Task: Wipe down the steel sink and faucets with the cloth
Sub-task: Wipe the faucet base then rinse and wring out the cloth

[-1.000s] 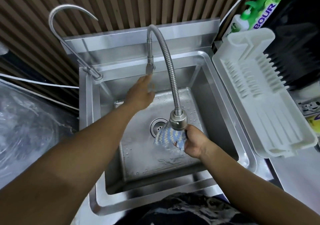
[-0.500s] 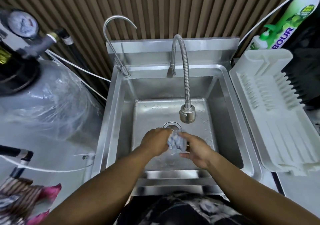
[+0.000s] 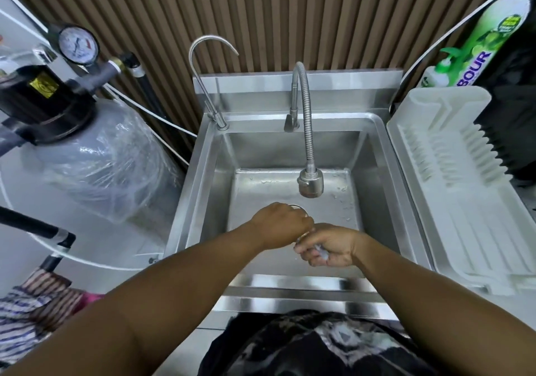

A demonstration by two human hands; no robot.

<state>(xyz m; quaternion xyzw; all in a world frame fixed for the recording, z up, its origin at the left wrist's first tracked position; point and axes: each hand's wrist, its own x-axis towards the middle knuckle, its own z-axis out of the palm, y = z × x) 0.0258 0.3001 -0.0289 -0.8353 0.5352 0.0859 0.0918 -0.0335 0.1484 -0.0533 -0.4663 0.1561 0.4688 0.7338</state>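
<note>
The steel sink [image 3: 374, 155] fills the middle of the view, its floor wet with droplets. A flexible faucet [image 3: 308, 132] arches over the basin and its spray head hangs above the drain. At the back left corner rises a thin gooseneck faucet [image 3: 206, 85]. Both my hands are low in the basin by the front wall, pressed together. My left hand [image 3: 282, 226] is fisted over the drain. My right hand [image 3: 329, 248] is closed around the pale cloth [image 3: 320, 250], of which only a small strip shows between the fingers.
A white dish rack [image 3: 464, 190] lies right of the sink, with a green dish soap bottle [image 3: 475, 48] behind it. A grey filter tank wrapped in plastic [image 3: 101, 161] with a pressure gauge stands to the left. Striped fabric [image 3: 32, 309] lies at lower left.
My left hand came down from the faucet lever to the cloth. Both hands then closed and twisted together around it near the front of the basin. The cloth is now almost hidden.
</note>
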